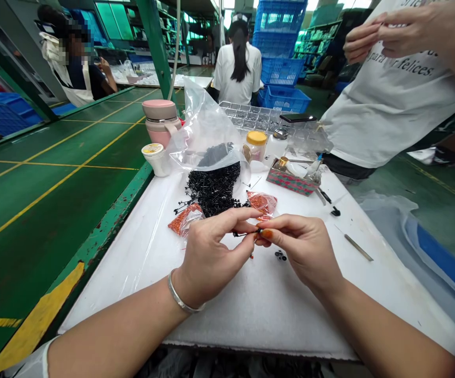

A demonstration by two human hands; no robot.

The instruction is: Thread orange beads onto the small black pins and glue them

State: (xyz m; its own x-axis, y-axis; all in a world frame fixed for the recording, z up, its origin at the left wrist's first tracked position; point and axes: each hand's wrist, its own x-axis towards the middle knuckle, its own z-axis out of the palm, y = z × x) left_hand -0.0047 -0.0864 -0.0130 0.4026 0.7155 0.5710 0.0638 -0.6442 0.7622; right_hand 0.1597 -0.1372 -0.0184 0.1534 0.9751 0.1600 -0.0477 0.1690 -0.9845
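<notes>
My left hand (215, 252) and my right hand (304, 249) meet over the white tabletop (227, 325), fingertips close together. Both pinch a small black piece (257, 231) with a thin dark stem that reaches toward the left fingers; its finer details are hidden by the fingertips. Behind my hands lies a pile of black stemmed parts (215, 189), partly inside a clear plastic bag (204, 126). Two small bags of orange-red bits, one at the left (186, 219) and one at the right (262, 203), lie by the pile. Several small black round pieces (280, 255) rest beside my right hand.
Behind stand a pink cup (161, 123), a white tub (155, 159), a yellow-lidded jar (256, 145) and a patterned box (293, 178). A thin metal tool (359, 247) lies right. A person (393, 94) stands at the right; two others are farther back. A green conveyor surface (54, 173) runs left.
</notes>
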